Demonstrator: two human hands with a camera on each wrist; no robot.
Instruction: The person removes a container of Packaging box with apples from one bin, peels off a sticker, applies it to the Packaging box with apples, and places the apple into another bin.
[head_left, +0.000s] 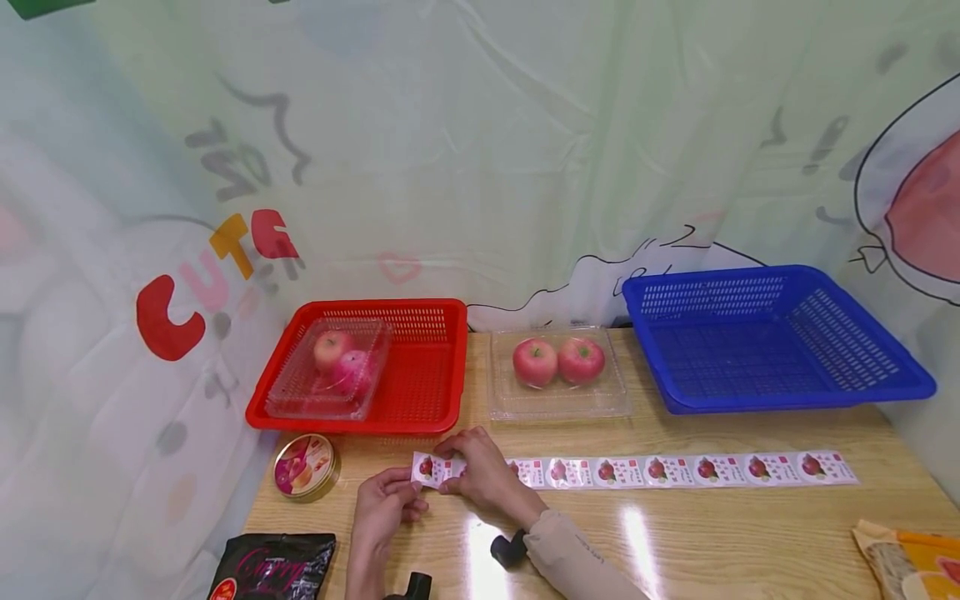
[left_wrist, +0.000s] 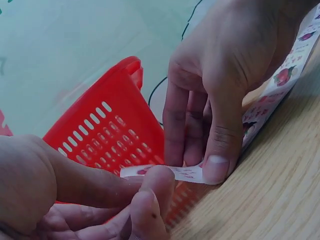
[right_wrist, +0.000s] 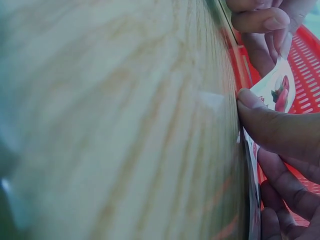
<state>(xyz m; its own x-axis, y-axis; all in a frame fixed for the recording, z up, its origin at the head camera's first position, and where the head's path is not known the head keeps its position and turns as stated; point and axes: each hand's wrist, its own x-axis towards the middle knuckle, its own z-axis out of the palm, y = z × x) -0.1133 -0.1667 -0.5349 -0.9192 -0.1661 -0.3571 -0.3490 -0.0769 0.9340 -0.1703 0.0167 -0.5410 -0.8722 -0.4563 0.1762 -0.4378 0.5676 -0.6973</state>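
A long strip of fruit-print stickers [head_left: 654, 472] lies across the wooden table. My left hand [head_left: 380, 510] pinches the corner of its left end between thumb and finger. Just right of there, my right hand [head_left: 489, 475] grips the strip, thumb at the near edge and fingers at the far edge. In the right wrist view, the end sticker [right_wrist: 280, 92] bends up off the table between the two hands. The left wrist view shows the right thumb [left_wrist: 216, 167] on the paper. Whether the sticker has parted from its backing, I cannot tell.
Behind the hands stands a red basket [head_left: 420, 427] holding a clear box of apples [head_left: 330, 400]. Another clear box [head_left: 558, 406] with two apples and a blue basket [head_left: 787, 398] are farther right. A round tin [head_left: 305, 467], a black packet [head_left: 273, 567] and an orange bag [head_left: 918, 558] lie nearer.
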